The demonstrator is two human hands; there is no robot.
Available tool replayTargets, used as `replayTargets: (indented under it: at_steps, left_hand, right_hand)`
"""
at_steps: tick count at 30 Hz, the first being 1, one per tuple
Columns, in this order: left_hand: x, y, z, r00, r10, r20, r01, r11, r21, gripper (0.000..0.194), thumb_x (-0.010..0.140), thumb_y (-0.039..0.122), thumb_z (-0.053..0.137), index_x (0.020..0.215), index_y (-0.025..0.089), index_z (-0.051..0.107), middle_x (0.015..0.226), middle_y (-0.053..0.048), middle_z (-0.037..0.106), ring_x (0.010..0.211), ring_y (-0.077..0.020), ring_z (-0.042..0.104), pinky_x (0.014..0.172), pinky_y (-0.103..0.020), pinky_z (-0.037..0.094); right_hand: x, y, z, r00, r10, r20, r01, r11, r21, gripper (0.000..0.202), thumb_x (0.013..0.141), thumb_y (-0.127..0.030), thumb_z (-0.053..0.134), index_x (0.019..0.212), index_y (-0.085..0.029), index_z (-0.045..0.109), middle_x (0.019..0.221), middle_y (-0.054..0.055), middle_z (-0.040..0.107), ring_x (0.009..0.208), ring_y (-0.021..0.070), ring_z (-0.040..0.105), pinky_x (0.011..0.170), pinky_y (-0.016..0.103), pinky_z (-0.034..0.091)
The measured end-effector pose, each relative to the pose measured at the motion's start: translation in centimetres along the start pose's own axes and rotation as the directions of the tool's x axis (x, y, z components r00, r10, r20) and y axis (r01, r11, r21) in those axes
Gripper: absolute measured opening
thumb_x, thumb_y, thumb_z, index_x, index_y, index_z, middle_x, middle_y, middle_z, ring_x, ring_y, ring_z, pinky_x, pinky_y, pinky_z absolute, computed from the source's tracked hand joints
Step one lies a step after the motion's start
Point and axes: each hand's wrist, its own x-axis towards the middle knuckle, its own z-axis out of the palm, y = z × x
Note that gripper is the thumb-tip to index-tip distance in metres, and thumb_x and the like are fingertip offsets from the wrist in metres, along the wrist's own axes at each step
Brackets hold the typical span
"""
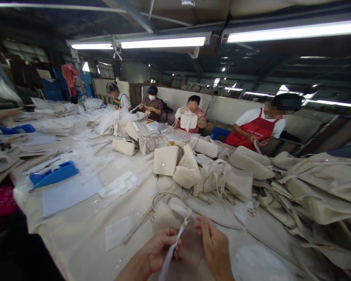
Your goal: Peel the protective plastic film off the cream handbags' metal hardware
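1. Handbag in beige lies on the near side of the desk, directly in front of the person, its thin curved handle raised at the far side.
2. White wrapping sits beside that handle, and a long white strip runs from it toward the person.
3. The person's left grip is pinched on the strip, thumb and fingers closed around it below its gathered upper end.
4. The person's right grip is raised just beside that gathered end, fingers close together; whether it grasps anything, I cannot tell.
5. Just beyond the handbag rises a heap of beige bags, some upright, others tilted; more beige pieces are piled along the right.
6. To the left, a blue tape dispenser stands at the far edge of a large white sheet, with smaller white slips near it and a pale square sheet closer to the person.
7. Across the desk are four co-workers: one in a red apron handles a pale strap, and another holds up a beige bag.
8. Bright tube lights hang overhead.
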Motion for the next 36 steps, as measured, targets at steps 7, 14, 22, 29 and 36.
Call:
replayTargets:
  at_steps: [7,14,22,29,36]
  left_hand:
    - [-0.8,1.7,-1.1,0.989,0.143,0.037,-0.148,0.963,0.226,0.027,0.067,0.029,0.079,0.082,0.013,0.064,0.075,-0.007,0.072,0.066,-0.0154,0.066,0.064,-0.024,0.047]
    - [-2.4,5.1,-4.4,0.968,0.25,-0.032,-0.246,0.965,0.091,0.034,0.079,0.048,0.068,0.087,0.015,0.068,0.088,-0.01,0.074,0.082,-0.0203,0.07,0.083,-0.033,0.049]
    - [-5.0,8.4,-3.8,0.723,0.623,-0.298,-0.579,0.782,0.229,0.035,0.067,0.046,0.077,0.082,0.016,0.064,0.08,-0.003,0.067,0.068,-0.0137,0.062,0.064,-0.025,0.045]
    - [-4.1,5.7,-3.0,0.703,0.708,-0.063,-0.525,0.577,0.626,0.016,0.07,0.033,0.066,0.075,0.018,0.062,0.071,-0.001,0.062,0.07,-0.0171,0.058,0.066,-0.028,0.045]
    - [-1.3,1.5,-4.7,0.606,0.796,-0.005,-0.363,0.281,0.889,0.006,0.067,0.018,0.057,0.071,0.021,0.059,0.077,-0.002,0.061,0.076,-0.0209,0.056,0.069,-0.03,0.041]
  right_hand:
    - [5.5,-6.3,-0.4,0.754,0.028,0.656,-0.149,0.98,0.13,0.044,0.064,-0.041,0.08,0.103,-0.021,0.071,0.056,-0.003,0.063,0.058,0.0167,0.053,0.06,0.029,0.042]
    - [6.1,-10.0,-1.2,0.744,0.091,0.662,-0.582,0.573,0.576,0.049,0.085,-0.059,0.052,0.112,-0.019,0.063,0.078,0.002,0.068,0.061,0.0141,0.061,0.073,0.035,0.052]
    - [3.2,-16.4,-3.5,0.958,0.098,0.268,-0.284,0.228,0.931,0.047,0.089,-0.059,0.042,0.116,-0.029,0.065,0.119,0.009,0.069,0.116,0.0245,0.06,0.104,0.058,0.038]
    - [2.1,-12.2,-0.2,0.974,0.117,0.194,-0.218,0.251,0.943,0.04,0.083,-0.061,0.051,0.102,-0.032,0.071,0.13,0.005,0.063,0.127,0.0246,0.052,0.113,0.054,0.029]
    - [1.2,-4.8,2.5,0.905,0.365,0.218,-0.276,0.115,0.954,0.035,0.082,-0.054,0.056,0.093,-0.025,0.072,0.133,0.003,0.06,0.13,0.0198,0.048,0.115,0.044,0.032]
